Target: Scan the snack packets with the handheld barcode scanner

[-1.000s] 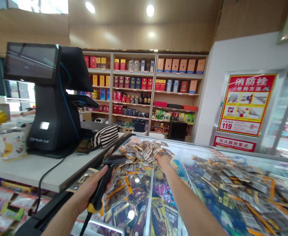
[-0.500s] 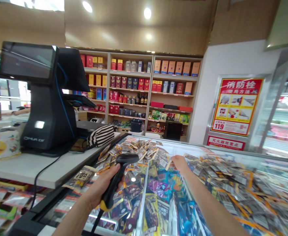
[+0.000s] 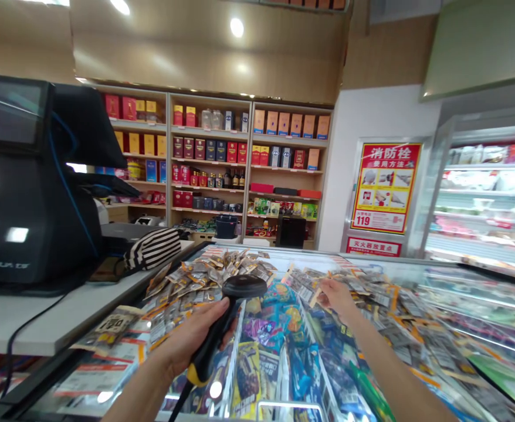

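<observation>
Fingers of the left hand are wrapped about the slim handle of a barcode scanner, the thumb lying along its side near the head. Its body is matte black plastic, with a rounded, flattened head, a yellow band at the base of the grip and a thin black cable trailing down from it. The right hand pinches the edge of a flat packet between thumb and fingertips; the packet is thin and glossy, with a pale tan strip at the near edge. It lies over the glass top of a freezer chest, between two masses of similar packets.

Beyond the scanner sits a loose heap, crinkled and overlapping, the shiny grey-brown film edged in orange. To the right a broader spread of the same slippery-looking packets covers the glass, partly behind the right forearm. Near the left edge lies a larger, soft pouch with dark lettering. Under the glass, plump bags in blue, purple and yellow stand between white dividers.

On the left, a smooth white desk carries a black, angular checkout terminal and a soft, rounded bag of black-and-white stripes.
</observation>
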`<state>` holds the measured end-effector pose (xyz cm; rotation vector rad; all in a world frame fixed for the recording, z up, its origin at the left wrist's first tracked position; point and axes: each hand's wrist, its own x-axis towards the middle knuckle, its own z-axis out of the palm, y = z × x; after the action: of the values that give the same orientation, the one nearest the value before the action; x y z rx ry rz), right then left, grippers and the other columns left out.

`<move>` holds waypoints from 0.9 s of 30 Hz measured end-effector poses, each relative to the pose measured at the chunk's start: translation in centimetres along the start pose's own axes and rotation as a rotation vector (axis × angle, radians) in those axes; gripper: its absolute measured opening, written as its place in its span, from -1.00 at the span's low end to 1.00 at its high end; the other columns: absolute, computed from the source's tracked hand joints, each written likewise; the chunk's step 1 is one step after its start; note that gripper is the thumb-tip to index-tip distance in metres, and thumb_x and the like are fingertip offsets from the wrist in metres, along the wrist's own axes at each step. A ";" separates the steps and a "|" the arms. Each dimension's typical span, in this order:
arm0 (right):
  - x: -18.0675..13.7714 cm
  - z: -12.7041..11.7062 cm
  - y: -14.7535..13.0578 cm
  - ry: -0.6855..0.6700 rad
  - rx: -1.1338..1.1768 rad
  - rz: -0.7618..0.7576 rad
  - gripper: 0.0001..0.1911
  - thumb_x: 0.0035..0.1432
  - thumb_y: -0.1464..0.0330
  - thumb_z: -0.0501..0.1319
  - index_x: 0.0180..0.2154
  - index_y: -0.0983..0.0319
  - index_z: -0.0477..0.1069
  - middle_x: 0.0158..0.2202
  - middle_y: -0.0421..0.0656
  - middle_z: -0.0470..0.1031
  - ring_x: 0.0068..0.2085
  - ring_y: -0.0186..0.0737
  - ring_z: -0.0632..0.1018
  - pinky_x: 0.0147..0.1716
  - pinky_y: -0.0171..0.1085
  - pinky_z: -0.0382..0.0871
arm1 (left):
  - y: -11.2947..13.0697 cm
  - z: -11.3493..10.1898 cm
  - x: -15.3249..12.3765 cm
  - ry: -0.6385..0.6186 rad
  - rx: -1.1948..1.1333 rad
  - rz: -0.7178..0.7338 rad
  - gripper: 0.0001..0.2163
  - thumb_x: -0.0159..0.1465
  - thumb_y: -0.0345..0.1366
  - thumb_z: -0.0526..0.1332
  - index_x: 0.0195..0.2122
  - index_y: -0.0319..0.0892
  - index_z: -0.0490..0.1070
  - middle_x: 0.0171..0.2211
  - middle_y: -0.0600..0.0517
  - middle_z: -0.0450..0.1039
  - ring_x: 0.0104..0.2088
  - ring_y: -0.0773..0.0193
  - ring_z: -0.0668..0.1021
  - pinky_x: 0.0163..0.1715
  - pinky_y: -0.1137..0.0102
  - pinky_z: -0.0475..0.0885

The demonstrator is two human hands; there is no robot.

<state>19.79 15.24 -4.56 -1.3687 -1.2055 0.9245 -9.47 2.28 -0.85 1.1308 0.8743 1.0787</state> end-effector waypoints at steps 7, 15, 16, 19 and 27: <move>-0.2 -1.6 -0.2 0.033 -0.023 -0.011 -0.93 -0.15 0.35 0.04 -0.53 0.22 0.21 -0.75 -0.30 0.28 -0.60 -0.32 0.40 -0.63 -0.37 0.25 | -0.1 0.7 0.6 0.012 -0.017 -0.032 -0.75 0.02 -0.11 0.09 -0.48 -0.23 0.29 -0.61 0.09 0.31 -0.65 0.45 0.34 -0.67 0.54 0.22; -0.5 -1.4 -0.2 0.005 -0.001 -0.015 -0.93 -0.15 0.35 0.04 -0.56 0.23 0.20 -0.74 -0.30 0.28 -0.63 -0.36 0.37 -0.64 -0.39 0.23 | -0.4 1.4 1.5 0.023 0.015 0.010 -0.75 0.01 -0.12 0.10 -0.50 -0.25 0.29 -0.62 0.08 0.32 -0.67 0.47 0.32 -0.69 0.55 0.21; -0.5 -1.3 -0.1 0.004 0.013 -0.017 -0.94 -0.15 0.36 0.04 -0.55 0.23 0.21 -0.74 -0.31 0.27 -0.63 -0.36 0.37 -0.65 -0.40 0.23 | -0.5 1.4 1.6 0.036 0.009 0.015 -0.75 0.00 -0.13 0.11 -0.51 -0.25 0.29 -0.63 0.08 0.31 -0.67 0.47 0.32 -0.69 0.55 0.21; -0.3 -1.4 0.0 0.025 0.026 -0.018 -0.93 -0.16 0.36 0.05 -0.55 0.23 0.22 -0.75 -0.30 0.27 -0.64 -0.36 0.37 -0.66 -0.39 0.24 | -0.5 1.2 1.9 0.045 -0.021 -0.007 -0.75 0.00 -0.12 0.11 -0.49 -0.24 0.29 -0.61 0.09 0.32 -0.66 0.47 0.33 -0.68 0.55 0.22; 2.8 -7.2 0.5 0.351 -0.042 0.003 -0.88 -0.14 0.34 0.03 -0.52 0.25 0.27 -0.66 -0.14 0.37 -0.55 -0.23 0.44 -0.59 -0.29 0.32 | 0.5 -1.5 1.3 0.146 0.061 0.002 -0.71 0.02 -0.08 0.07 -0.53 -0.26 0.30 -0.68 0.08 0.29 -0.69 0.46 0.31 -0.70 0.55 0.24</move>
<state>27.39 16.49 -3.71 -1.4938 -0.9579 0.6298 -10.63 3.92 -0.74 1.1136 1.0267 1.1543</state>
